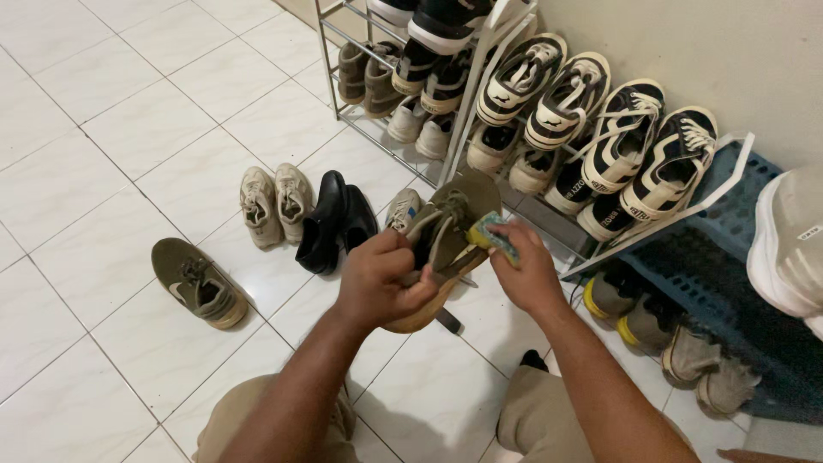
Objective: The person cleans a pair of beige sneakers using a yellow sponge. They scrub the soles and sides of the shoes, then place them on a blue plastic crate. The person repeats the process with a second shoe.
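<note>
Gripping olive sandal (450,225), left hand (377,279); right hand (525,273) pinching sponge (492,237); white tile floor (129,129).

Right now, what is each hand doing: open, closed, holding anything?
Left hand: closed, gripping an olive sandal.
Right hand: closed on a yellow-and-blue sponge, pressed against the sandal.

Olive-green sandal (450,225): strappy, tan sole, held off the floor near frame centre, tilted with toe end toward 1 o'clock and heel toward 7 o'clock. Footbed faces up; grey-green straps cross its middle. A dark strap end hangs below the heel at 6 o'clock.

Sponge (494,237): small, yellow with a blue-green face, pressed against the sandal's edge at its 3 o'clock side, partly covered by fingers.
</note>
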